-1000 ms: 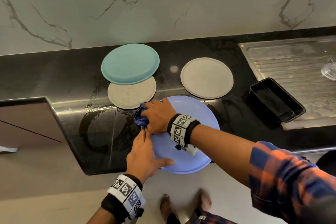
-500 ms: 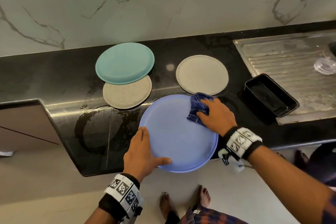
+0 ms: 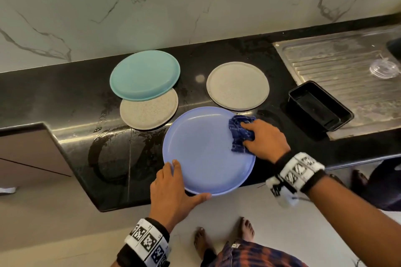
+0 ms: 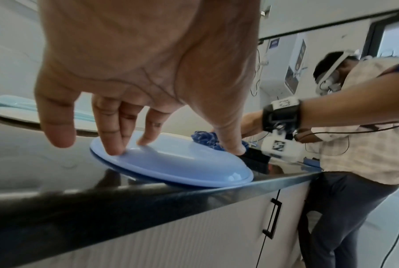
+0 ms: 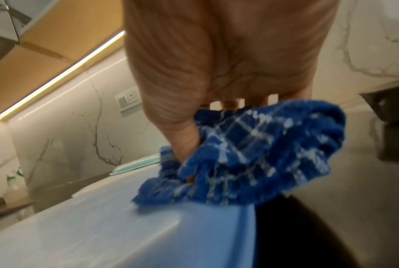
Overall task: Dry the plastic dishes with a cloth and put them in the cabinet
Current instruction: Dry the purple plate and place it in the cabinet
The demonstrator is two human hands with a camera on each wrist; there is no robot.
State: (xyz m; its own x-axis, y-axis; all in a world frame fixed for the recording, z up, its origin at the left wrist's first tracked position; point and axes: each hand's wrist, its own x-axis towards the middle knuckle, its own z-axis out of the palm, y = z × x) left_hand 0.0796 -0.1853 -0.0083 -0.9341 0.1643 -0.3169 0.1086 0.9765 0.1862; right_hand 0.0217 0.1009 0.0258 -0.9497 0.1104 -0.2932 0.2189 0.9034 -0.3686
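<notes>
My right hand (image 3: 265, 140) grips the blue cloth (image 3: 239, 134) on the right side of the blue plate (image 3: 204, 154) at the counter (image 3: 65, 102) edge, while my open left hand (image 3: 171, 193) steadies its near rim.

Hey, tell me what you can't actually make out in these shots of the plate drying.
- Head view: lower beige plate, partly covered by the teal plate.
- Head view: clear item on the drainboard, too small to identify.
- Right wrist view: fingers behind the blue cloth; blue plate blurred.
- Cabinet interior: unseen.
</notes>
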